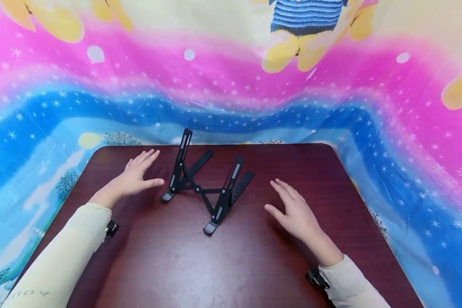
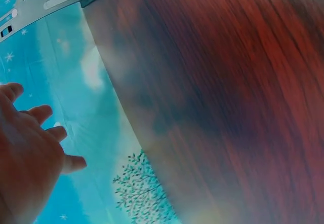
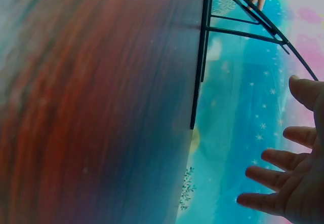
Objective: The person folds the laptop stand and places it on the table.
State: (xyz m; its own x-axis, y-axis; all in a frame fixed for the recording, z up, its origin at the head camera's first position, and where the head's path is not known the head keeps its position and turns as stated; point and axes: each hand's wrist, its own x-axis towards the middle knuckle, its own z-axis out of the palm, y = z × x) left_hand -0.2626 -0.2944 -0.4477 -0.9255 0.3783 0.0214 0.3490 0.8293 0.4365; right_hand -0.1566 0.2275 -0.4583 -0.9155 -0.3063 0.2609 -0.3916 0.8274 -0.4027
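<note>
A black folding laptop stand (image 1: 197,189) stands unfolded on the dark red-brown table, its two slanted arms raised and joined by crossed bars. To its left is my left hand (image 1: 136,173), fingers spread and holding nothing, the thumb tip near the stand's left arm. My right hand (image 1: 294,209) hovers to the right of the stand, further from it, with its fingers extended and nothing in them. In the left wrist view, part of the stand (image 2: 63,0) shows at the top left. The right wrist view has the stand's side (image 3: 243,33) at the top, beyond the spread fingers (image 3: 268,176).
The wooden table (image 1: 169,265) has rounded far corners and a glossy top. Behind and around it hangs a printed cloth (image 1: 231,85) in pink and blue with snowflakes and cartoon figures. Small black devices (image 1: 317,279) sit at both wrists by the cream sleeves.
</note>
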